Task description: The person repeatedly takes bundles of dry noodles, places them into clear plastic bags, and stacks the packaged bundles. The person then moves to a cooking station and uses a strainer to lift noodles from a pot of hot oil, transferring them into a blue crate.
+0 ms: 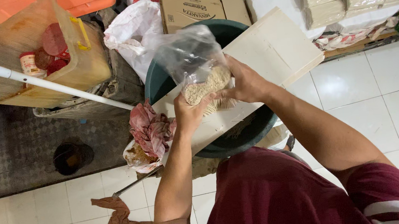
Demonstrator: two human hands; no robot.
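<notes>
Head view shows me the clear plastic bag of thin pale sticks at frame centre, upright between my hands: left hand grips below, right hand clasps its right side.

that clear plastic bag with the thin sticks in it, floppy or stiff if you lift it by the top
The clear plastic bag would likely be floppy: its empty upper part is crumpled and slack. The thin sticks fill only the bottom, so it would probably sag there. Both the left hand and the right hand support it.
</notes>
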